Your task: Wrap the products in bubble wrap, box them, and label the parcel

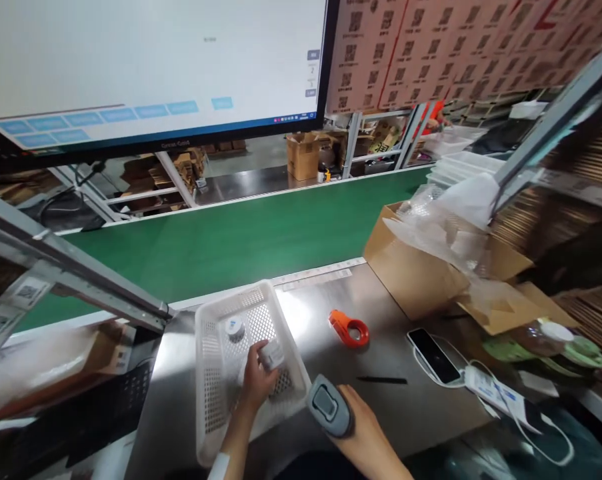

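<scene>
My left hand (259, 380) reaches into a white perforated plastic basket (203, 387), its fingers closed around a small white container (271, 355). Another small white container (235, 329) with a round top stands in the basket, toward the far left. In my right hand (361, 427) is a grey handheld barcode scanner (329, 405), beside the basket's near right corner. An orange tape cutter (349, 329) lies on the metal table (381, 307), beyond the scanner. The writing on the containers is too small to read.
A black pen-like strip (381, 380) and a phone (433, 357) with white cables lie to the right. Behind them stands an open cardboard box (411, 267) with clear plastic packaging. A green conveyor belt (231, 240) crosses beyond the table, below a large monitor (151, 67).
</scene>
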Available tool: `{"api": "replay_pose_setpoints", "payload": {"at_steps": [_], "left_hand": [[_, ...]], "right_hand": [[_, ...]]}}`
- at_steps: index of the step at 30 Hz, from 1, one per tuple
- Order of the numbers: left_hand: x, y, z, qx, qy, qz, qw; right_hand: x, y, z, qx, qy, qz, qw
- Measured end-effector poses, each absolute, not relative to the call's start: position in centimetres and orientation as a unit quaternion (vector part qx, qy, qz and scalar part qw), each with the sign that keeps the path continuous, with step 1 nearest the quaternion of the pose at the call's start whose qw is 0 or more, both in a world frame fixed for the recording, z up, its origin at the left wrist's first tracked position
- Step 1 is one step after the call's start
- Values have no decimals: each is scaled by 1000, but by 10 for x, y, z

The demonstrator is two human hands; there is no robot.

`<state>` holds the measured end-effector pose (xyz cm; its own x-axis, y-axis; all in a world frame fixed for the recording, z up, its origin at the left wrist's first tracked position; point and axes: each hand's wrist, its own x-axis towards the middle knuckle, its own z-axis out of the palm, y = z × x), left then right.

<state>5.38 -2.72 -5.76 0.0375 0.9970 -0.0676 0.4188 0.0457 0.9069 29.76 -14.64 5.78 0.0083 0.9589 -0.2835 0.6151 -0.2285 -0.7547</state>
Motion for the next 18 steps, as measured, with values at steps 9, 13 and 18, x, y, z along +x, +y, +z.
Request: {"api": "replay_pose_setpoints", "payload": {"at_steps": [9,13,18], "left_hand": [[57,-45,-10,447,588,503,449],[54,-42,8,209,525,525,636],[64,-35,22,-176,416,445,773]], "right_hand": [[271,-111,85,-589,-649,441,193],[279,-112,85,-594,-640,442,206],[278,-110,82,-592,-647,439,196]]}}
